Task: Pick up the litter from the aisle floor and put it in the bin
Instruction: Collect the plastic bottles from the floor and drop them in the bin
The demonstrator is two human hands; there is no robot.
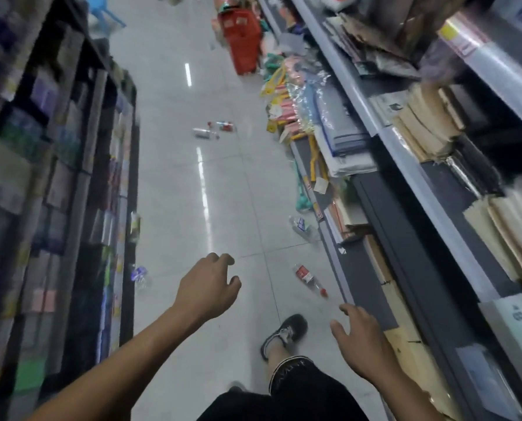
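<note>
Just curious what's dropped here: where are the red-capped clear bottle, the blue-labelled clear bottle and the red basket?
Red-capped clear plastic bottle (307, 278): head view, red label.
Blue-labelled clear plastic bottle (300, 225): head view, label.
Red plastic shopping basket (243, 34): head view, front wall.

Both empty hands, left hand (206, 284) and right hand (360, 341), hover above bottle (310, 279).

Both arms reach forward — left grip (206, 288) and right grip (364, 341) loosely curled, empty.

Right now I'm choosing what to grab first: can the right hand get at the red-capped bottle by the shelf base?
Probably yes. The right hand is open and empty, the red-capped bottle lies on bare floor just ahead, nothing between; a bend down looks needed.
</note>
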